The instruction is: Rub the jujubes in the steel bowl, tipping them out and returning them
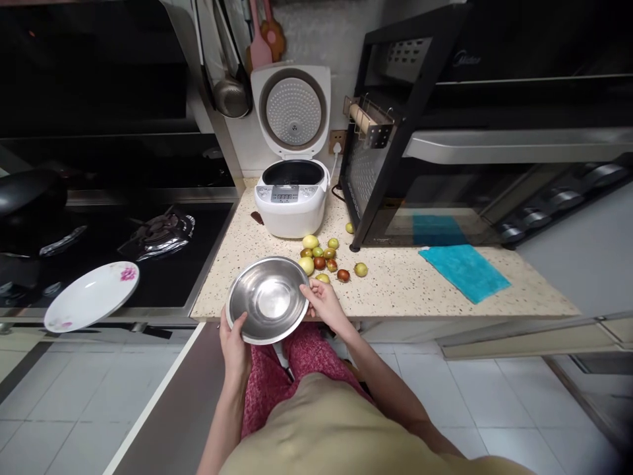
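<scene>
Left hand (234,344): closed on left rim of a shiny round metal bowl (270,300), thumb inside.
Right hand (324,305): closed on opposite rim, thumb atop.
Bowl: between both hands, above the speckled beige counter's (390,290) front edge.
Small, round yellow, green and red-brown fruits (319,263): just beyond right hand.
White rounded rice cooker (291,218): beyond both hands, lid raised.

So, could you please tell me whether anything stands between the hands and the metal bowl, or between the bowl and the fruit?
Nothing visible does. The left hand and right hand hold the metal bowl at its rim, and the loose fruit lies just past its far right edge, no object showing between.
</scene>
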`<act>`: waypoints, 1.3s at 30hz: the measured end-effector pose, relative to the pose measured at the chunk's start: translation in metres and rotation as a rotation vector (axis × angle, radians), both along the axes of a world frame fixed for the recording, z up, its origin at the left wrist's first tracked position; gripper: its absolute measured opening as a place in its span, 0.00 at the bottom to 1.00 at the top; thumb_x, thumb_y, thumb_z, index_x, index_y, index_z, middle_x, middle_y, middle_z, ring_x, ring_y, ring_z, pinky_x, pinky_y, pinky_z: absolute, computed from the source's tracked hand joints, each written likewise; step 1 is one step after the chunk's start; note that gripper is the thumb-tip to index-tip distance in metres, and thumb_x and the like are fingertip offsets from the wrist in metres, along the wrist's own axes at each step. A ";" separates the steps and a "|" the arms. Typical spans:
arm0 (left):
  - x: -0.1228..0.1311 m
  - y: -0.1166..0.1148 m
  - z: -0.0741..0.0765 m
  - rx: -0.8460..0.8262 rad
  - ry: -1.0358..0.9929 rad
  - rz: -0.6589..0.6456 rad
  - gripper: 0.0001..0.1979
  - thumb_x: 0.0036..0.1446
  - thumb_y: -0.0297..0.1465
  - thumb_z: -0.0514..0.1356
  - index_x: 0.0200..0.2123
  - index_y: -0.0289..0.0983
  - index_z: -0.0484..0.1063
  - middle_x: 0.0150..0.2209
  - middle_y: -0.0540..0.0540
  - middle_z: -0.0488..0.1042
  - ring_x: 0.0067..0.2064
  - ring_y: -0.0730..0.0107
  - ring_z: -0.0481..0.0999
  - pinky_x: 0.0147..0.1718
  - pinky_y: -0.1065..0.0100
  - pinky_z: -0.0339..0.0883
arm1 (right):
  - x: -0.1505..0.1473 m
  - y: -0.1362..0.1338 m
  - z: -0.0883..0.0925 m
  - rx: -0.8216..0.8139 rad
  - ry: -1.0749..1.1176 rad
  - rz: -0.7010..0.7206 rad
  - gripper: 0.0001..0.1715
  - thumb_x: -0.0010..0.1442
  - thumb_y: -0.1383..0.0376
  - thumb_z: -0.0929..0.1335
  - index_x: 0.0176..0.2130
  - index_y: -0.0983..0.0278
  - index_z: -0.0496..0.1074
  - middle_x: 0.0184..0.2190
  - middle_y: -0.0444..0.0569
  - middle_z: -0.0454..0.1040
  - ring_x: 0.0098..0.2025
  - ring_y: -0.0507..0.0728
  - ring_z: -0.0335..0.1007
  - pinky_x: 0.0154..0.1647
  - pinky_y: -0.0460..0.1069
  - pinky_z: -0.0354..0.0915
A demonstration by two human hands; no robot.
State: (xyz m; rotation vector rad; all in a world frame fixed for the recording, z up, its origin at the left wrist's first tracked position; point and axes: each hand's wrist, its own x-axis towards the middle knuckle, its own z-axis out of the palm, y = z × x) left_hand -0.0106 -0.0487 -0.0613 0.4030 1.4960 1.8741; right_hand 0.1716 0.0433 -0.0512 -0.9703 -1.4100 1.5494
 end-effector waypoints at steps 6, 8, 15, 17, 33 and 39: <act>-0.005 -0.005 -0.010 -0.043 0.234 -0.027 0.35 0.58 0.34 0.64 0.69 0.48 0.63 0.70 0.45 0.64 0.70 0.49 0.65 0.69 0.54 0.58 | 0.037 0.001 0.010 0.116 -0.232 -0.065 0.28 0.64 0.41 0.67 0.26 0.59 0.64 0.19 0.40 0.66 0.18 0.52 0.64 0.19 0.46 0.60; -0.006 -0.007 -0.013 -0.033 0.350 -0.040 0.36 0.60 0.34 0.63 0.71 0.49 0.61 0.74 0.48 0.56 0.74 0.49 0.58 0.72 0.54 0.52 | 0.058 0.008 0.012 0.234 -0.380 -0.318 0.25 0.66 0.45 0.66 0.29 0.59 0.67 0.22 0.42 0.69 0.23 0.54 0.66 0.24 0.48 0.62; 0.002 -0.013 -0.005 -0.036 0.420 -0.092 0.34 0.64 0.36 0.63 0.71 0.48 0.60 0.75 0.46 0.55 0.77 0.49 0.49 0.75 0.49 0.42 | 0.107 0.039 -0.009 0.663 -0.918 -0.621 0.19 0.67 0.63 0.63 0.55 0.63 0.72 0.49 0.60 0.75 0.53 0.68 0.68 0.54 0.61 0.68; 0.004 -0.014 -0.001 -0.047 0.411 -0.138 0.33 0.65 0.38 0.63 0.71 0.48 0.60 0.75 0.46 0.55 0.77 0.49 0.49 0.74 0.49 0.45 | 0.109 0.042 -0.017 0.661 -0.949 -0.564 0.21 0.67 0.65 0.62 0.57 0.63 0.72 0.48 0.60 0.75 0.52 0.68 0.68 0.54 0.61 0.68; 0.018 -0.015 0.057 0.244 1.240 -0.428 0.21 0.70 0.27 0.58 0.64 0.46 0.71 0.63 0.41 0.72 0.64 0.56 0.74 0.63 0.50 0.71 | 0.032 -0.010 0.034 0.641 -0.419 -0.297 0.17 0.62 0.63 0.70 0.51 0.60 0.73 0.44 0.51 0.78 0.36 0.57 0.72 0.35 0.51 0.69; 0.020 0.005 0.053 0.224 1.232 -0.621 0.21 0.71 0.30 0.57 0.66 0.46 0.70 0.61 0.40 0.74 0.62 0.58 0.76 0.62 0.53 0.72 | 0.001 -0.031 0.031 0.564 -0.334 -0.091 0.16 0.62 0.64 0.71 0.51 0.60 0.74 0.42 0.48 0.81 0.35 0.56 0.74 0.38 0.51 0.73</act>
